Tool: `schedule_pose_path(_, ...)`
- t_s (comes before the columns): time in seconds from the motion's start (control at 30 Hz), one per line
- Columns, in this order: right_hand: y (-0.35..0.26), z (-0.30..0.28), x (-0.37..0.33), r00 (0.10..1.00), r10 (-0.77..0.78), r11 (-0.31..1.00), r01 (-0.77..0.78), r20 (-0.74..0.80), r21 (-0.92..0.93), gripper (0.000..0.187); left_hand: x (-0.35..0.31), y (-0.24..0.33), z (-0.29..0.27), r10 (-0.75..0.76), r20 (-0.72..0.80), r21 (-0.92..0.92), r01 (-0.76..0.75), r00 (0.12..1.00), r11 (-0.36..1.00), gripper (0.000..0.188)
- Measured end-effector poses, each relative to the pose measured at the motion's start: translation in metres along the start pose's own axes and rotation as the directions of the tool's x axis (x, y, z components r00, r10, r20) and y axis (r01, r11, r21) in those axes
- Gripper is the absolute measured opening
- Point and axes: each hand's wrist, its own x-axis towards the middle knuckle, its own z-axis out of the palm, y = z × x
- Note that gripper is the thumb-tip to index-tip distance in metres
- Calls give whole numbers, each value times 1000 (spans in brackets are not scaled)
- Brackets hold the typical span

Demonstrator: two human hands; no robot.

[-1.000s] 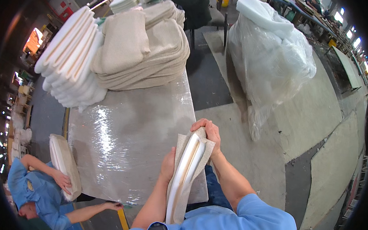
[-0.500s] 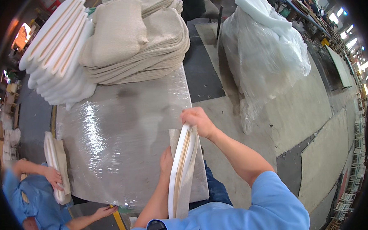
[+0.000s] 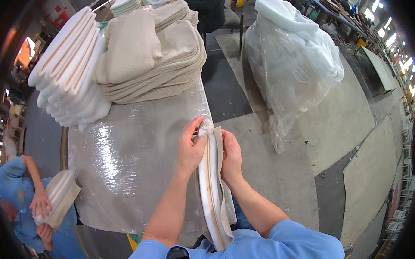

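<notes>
On edge between my two hands stands a padded panel (image 3: 208,185), white batting on both sides of a thin tan core. A beige fabric cover (image 3: 225,218) lies along its sides and wraps over its far end. My left hand (image 3: 190,147) is closed on the far end from the left, fingers and thumb gripping the cover and batting. Against the right side, my right hand (image 3: 231,156) presses the cover to the panel; some of its fingertips are hidden. The panel's near end rests close to my shirt, by the table's front right corner.
A plastic-wrapped table (image 3: 141,163) carries a stack of beige covers (image 3: 150,57) and a pile of white padded panels (image 3: 66,68). At lower left, a co-worker handles another panel (image 3: 56,192). A large plastic bag (image 3: 293,68) of white padding stands on the floor beyond the right edge.
My left hand has moved up to the panel's far end, while my right hand has come down from there onto the right side. The co-worker's panel has shifted and tilted.
</notes>
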Motion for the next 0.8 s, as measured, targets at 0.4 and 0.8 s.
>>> schedule_pose_path(0.4, -41, -14, 36, 976, -144, 693, 217, 163, -688, 17, 29, 7, -3, 273, 163, 410, -317, 948, 855, 22)
schedule_pose_path(0.8, -14, 9, 27, 930, -357, 827, 274, -83, -491, 8, 18, -7, 28, 232, -89, 314, -194, 969, 930, 5)
